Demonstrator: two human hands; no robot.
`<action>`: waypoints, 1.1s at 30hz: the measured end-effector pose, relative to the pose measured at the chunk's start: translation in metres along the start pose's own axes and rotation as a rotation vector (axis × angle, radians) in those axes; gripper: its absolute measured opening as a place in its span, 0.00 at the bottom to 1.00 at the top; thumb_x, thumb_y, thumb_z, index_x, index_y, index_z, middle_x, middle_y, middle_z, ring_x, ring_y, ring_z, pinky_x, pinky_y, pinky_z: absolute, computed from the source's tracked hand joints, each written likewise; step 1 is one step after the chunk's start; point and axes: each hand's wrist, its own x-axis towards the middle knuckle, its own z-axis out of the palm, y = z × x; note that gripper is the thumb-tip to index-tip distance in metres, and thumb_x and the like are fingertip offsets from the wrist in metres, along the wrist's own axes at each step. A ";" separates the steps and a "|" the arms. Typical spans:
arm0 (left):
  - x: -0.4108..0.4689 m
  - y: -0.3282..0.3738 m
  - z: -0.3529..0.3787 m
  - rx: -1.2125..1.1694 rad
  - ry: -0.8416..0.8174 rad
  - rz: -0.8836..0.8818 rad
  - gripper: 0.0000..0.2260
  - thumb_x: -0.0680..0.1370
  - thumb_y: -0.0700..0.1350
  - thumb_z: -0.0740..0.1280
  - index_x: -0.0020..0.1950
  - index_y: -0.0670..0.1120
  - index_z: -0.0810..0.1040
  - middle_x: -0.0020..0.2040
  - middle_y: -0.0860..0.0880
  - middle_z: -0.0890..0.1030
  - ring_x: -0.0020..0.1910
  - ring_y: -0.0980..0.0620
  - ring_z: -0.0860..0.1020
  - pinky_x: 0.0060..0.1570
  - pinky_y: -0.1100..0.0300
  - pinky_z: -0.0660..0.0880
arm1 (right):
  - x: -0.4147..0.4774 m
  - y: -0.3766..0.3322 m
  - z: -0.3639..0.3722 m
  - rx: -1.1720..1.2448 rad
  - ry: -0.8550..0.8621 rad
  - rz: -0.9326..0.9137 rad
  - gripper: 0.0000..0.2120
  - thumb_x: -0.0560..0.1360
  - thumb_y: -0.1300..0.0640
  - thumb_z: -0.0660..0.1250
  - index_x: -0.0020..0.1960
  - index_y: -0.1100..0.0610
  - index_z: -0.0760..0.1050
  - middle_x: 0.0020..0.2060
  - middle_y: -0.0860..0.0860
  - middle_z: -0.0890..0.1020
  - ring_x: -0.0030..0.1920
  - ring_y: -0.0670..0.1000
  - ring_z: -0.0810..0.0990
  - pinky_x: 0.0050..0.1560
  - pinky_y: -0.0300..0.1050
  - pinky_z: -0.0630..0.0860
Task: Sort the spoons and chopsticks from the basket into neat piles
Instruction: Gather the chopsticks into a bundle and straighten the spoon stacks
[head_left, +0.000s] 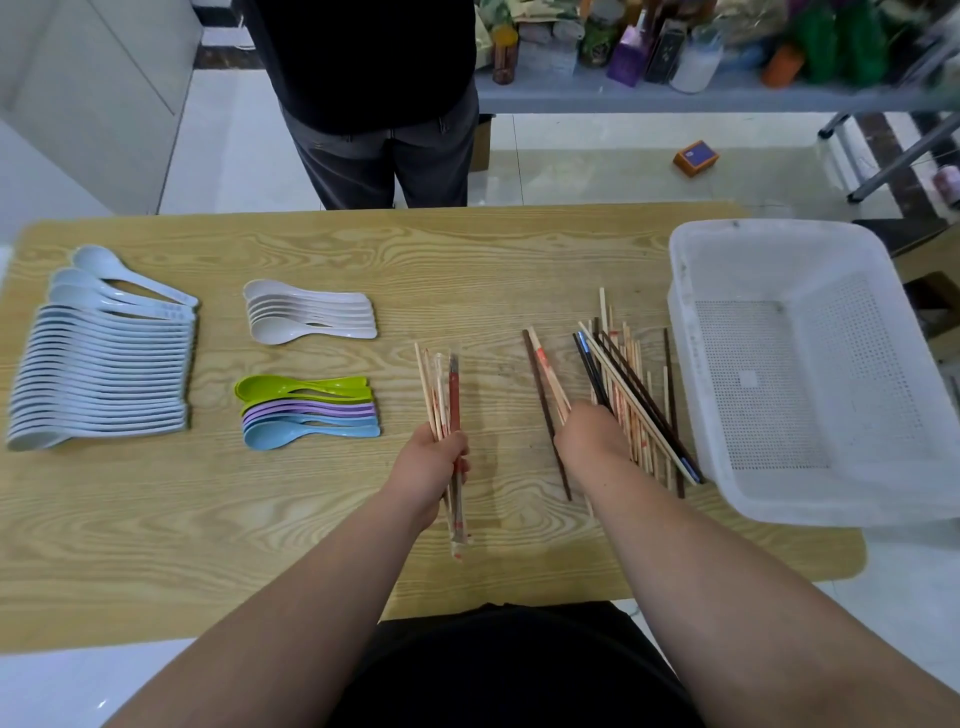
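My left hand (431, 465) grips a bundle of chopsticks (441, 395), pale wooden ones plus a red one, pointing away from me. My right hand (589, 436) holds a pale chopstick with a red mark (543, 364) at the edge of a loose heap of chopsticks (634, 395), pale and dark ones mixed. A single dark chopstick (545, 410) lies just left of that hand. The white perforated basket (727, 467) stands at the right with nothing visible in it. Spoon piles lie at the left: a long row of pale blue spoons (104, 374), white spoons (311, 317), and green, purple and blue spoons (311, 410).
The wooden table (467, 260) runs the width of the view. A person in dark clothes (384, 130) stands at its far edge. Behind is a cluttered shelf (675, 52), and a small orange box (696, 157) lies on the floor.
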 end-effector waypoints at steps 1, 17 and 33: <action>-0.001 0.000 0.000 0.003 0.001 -0.002 0.02 0.79 0.40 0.66 0.50 0.44 0.73 0.41 0.44 0.76 0.33 0.50 0.75 0.37 0.53 0.74 | -0.002 0.000 -0.001 -0.005 -0.002 0.000 0.12 0.79 0.64 0.64 0.62 0.60 0.77 0.56 0.58 0.81 0.55 0.60 0.81 0.47 0.47 0.75; -0.029 0.029 0.010 -0.105 -0.059 -0.005 0.03 0.80 0.34 0.64 0.50 0.41 0.74 0.42 0.42 0.78 0.34 0.50 0.77 0.34 0.57 0.73 | -0.077 -0.022 -0.018 0.847 -0.296 -0.188 0.02 0.79 0.57 0.70 0.52 0.52 0.79 0.46 0.52 0.84 0.45 0.52 0.83 0.49 0.56 0.80; -0.062 0.044 0.009 -0.232 -0.098 0.113 0.06 0.81 0.35 0.63 0.49 0.41 0.80 0.43 0.42 0.84 0.37 0.51 0.84 0.36 0.59 0.80 | -0.138 -0.050 -0.024 0.695 -0.147 -0.373 0.08 0.78 0.52 0.69 0.42 0.48 0.73 0.32 0.49 0.78 0.31 0.49 0.74 0.29 0.43 0.68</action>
